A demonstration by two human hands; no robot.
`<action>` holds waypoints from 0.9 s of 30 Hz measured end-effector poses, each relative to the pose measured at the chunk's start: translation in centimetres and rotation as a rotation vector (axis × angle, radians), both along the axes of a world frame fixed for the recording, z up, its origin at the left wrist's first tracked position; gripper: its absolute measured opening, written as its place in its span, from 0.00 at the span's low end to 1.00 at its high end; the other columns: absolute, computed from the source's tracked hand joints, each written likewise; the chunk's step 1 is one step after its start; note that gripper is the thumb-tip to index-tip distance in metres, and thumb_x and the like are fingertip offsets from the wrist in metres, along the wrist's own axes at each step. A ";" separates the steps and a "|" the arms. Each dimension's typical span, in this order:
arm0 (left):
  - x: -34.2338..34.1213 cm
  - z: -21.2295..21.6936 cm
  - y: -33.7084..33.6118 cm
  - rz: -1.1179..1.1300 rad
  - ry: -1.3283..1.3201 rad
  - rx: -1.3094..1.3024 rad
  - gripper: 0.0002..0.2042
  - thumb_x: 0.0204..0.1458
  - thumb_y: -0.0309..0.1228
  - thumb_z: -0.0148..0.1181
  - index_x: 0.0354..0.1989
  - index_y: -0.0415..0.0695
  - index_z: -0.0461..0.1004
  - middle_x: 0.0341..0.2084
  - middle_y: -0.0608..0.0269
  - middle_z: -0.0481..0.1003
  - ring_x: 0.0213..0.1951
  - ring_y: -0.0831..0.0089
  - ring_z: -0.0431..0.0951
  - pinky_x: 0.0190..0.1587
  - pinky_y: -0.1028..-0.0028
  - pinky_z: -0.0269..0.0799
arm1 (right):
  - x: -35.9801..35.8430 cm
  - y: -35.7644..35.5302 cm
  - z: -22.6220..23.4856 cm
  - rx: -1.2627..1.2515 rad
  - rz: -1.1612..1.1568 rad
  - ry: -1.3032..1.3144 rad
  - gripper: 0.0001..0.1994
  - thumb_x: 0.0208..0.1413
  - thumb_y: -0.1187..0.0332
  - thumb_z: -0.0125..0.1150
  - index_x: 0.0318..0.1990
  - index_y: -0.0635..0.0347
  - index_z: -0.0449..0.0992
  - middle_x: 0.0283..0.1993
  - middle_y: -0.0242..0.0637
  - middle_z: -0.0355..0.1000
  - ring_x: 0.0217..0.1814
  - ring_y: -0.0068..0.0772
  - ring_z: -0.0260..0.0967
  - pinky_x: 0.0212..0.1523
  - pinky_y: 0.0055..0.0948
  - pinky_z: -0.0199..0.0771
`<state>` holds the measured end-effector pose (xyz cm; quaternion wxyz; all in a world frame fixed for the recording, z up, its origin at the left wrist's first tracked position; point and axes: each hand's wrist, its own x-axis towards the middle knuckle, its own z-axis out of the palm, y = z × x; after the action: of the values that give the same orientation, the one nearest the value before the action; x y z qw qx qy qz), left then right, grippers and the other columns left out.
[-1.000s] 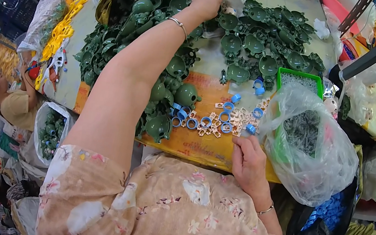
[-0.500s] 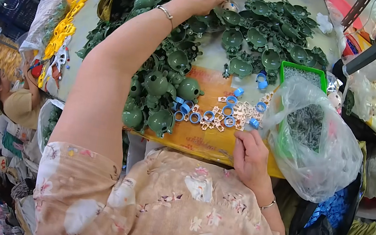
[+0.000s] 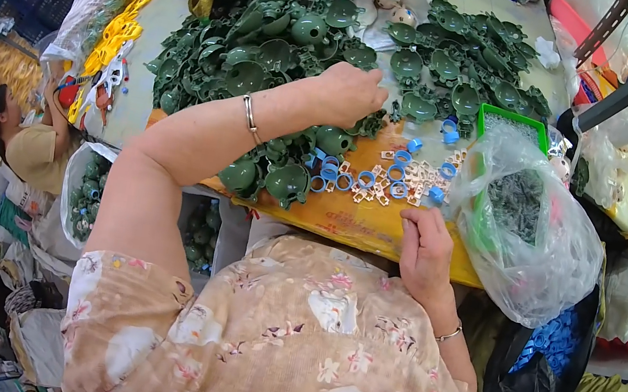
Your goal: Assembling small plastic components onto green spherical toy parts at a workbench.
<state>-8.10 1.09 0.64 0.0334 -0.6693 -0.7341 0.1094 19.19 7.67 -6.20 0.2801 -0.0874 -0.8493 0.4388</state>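
My left hand (image 3: 351,96) is over the middle of the table, its fingers closed together. Whatever they pinch, if anything, cannot be made out. Beneath and beside it spreads a large heap of dark green rounded plastic shells (image 3: 259,54). My right hand (image 3: 429,244) rests at the table's front edge with fingers curled and thumb against them; anything inside is hidden. Just beyond it lie small pale cream plastic pieces (image 3: 419,176) mixed with blue rings (image 3: 367,178). A second group of green shells (image 3: 444,64) lies farther off to the right.
On the right a green tray (image 3: 544,135) holds small greyish parts, partly under a clear plastic bag (image 3: 552,261). A black bag of blue pieces (image 3: 549,352) hangs below. Yellow plastic parts (image 3: 123,23) lie at left, where another person (image 3: 35,149) sits.
My left hand has drawn back from the far side of the table toward me, to just beyond the blue rings. My right hand has stayed at the front edge.
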 end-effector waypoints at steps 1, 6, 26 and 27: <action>0.0 0.0 -0.1 0.041 -0.030 -0.044 0.11 0.41 0.25 0.58 0.36 0.40 0.74 0.35 0.52 0.71 0.34 0.55 0.79 0.34 0.58 0.75 | -0.1 -0.1 0.0 -0.022 -0.004 0.011 0.06 0.54 0.82 0.55 0.38 0.66 0.72 0.33 0.46 0.68 0.31 0.47 0.68 0.31 0.34 0.69; -1.0 -0.3 0.0 0.201 -0.237 -0.011 0.11 0.43 0.31 0.54 0.32 0.38 0.78 0.37 0.45 0.76 0.38 0.50 0.79 0.40 0.56 0.76 | 0.1 -0.2 0.2 -0.070 -0.013 0.026 0.04 0.53 0.81 0.58 0.35 0.65 0.71 0.31 0.43 0.67 0.29 0.40 0.67 0.30 0.30 0.68; 2.4 -2.5 -2.2 0.042 -0.181 0.256 0.23 0.46 0.50 0.64 0.36 0.41 0.77 0.34 0.51 0.75 0.41 0.53 0.75 0.42 0.59 0.70 | -0.2 -0.2 -1.0 -0.351 -0.028 0.040 0.05 0.54 0.79 0.62 0.32 0.66 0.70 0.27 0.32 0.65 0.24 0.18 0.60 0.26 0.20 0.63; 2.6 -2.9 -2.3 0.052 -0.198 0.290 0.22 0.48 0.50 0.63 0.36 0.40 0.76 0.33 0.51 0.75 0.40 0.54 0.74 0.41 0.61 0.70 | -0.2 -0.2 -1.2 -0.367 -0.033 0.068 0.05 0.54 0.79 0.62 0.32 0.65 0.71 0.26 0.30 0.65 0.24 0.17 0.60 0.25 0.19 0.62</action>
<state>-5.52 -1.21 -2.28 0.0541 -0.6458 -0.7589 -0.0633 18.95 7.43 -7.37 0.2953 -0.1361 -0.7436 0.5842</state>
